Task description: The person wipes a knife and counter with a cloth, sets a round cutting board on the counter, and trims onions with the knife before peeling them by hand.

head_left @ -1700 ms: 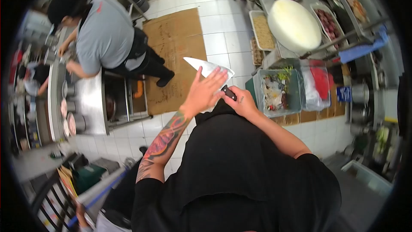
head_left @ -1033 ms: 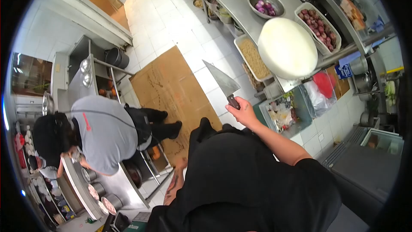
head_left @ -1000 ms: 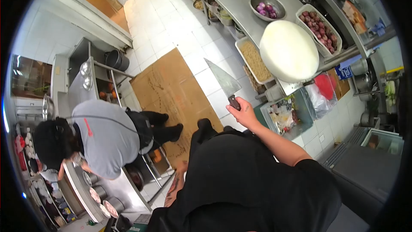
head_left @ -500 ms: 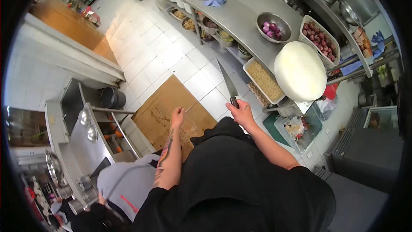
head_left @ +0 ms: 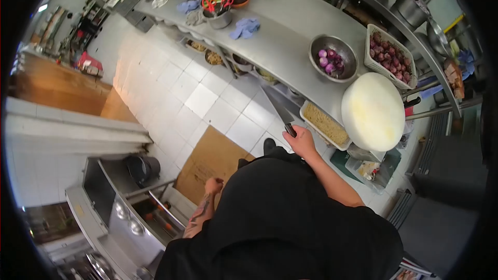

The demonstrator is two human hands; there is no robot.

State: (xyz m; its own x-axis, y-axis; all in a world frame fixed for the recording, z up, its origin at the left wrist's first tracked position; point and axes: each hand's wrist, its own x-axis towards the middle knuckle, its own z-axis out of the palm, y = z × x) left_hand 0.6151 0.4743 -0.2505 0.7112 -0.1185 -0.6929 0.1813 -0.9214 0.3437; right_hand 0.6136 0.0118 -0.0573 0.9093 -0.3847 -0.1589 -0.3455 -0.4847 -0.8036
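Observation:
In the head view my right hand [head_left: 301,141] is closed around the black handle of a large kitchen knife [head_left: 280,109]. Its long blade points up and to the left over the tiled floor, beside the steel counter. My left hand [head_left: 213,185] hangs low near my body, above a flat sheet of cardboard [head_left: 207,159]. Its fingers are curled in, and whatever they may hold is hidden. Nearest the knife hand on the right are a tub of small pale pieces [head_left: 325,124] on the lower shelf and a round white cutting board [head_left: 373,112] at the counter's end.
On the steel counter [head_left: 290,26] stand a metal bowl [head_left: 348,72] with peeled purple onions, a white basket [head_left: 369,62] of unpeeled red onions, blue cloths [head_left: 245,28] and a pot [head_left: 218,21] with red-handled tools. A black bucket [head_left: 143,171] and steel sink unit [head_left: 111,197] are at left.
My view has shifted, bringing more of the counter's far end into sight. My left hand has dropped closer to my body. The knife stays in my right hand. The person in grey at lower left is out of view.

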